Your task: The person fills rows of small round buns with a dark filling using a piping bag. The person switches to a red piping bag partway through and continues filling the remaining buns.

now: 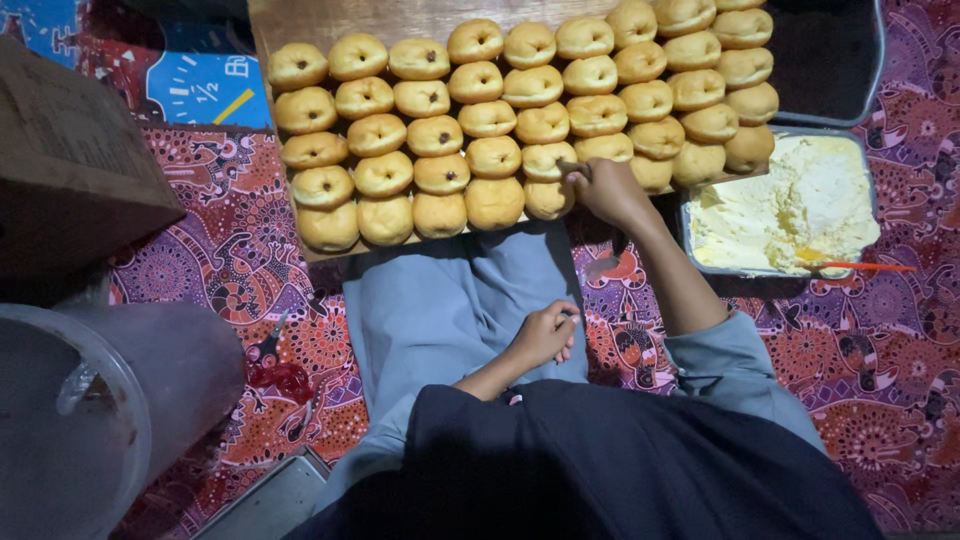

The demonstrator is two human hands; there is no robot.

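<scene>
**Rows of doughnuts on a board, one hand at the front row**

A patterned red and purple mat (860,350) covers the floor, and the person sits on it cross-legged, lap draped in grey-blue cloth (440,300). Before the knees lies a long wooden board (300,20), packed with golden round doughnuts (490,110) in tight rows, most showing a dark dot of filling in the middle. At the near left stands a big translucent plastic container (110,400), and above it a brown cardboard box (70,160). To the right of the board sits a metal tray of pale yellow cream (790,200) with an orange-handled utensil (860,266) resting in it; behind that is a second tray, dark inside (820,55).

The right hand (605,190) reaches to the front edge of the board, fingers closed narrowly round a small thin tool (572,167) whose tip meets a doughnut (550,160) in the second row from the front. The left hand (545,335) rests on the lap, curled into a loose fist; I cannot tell whether it holds anything. A small pair of scissors (268,345) lies on the mat by the left knee.
</scene>
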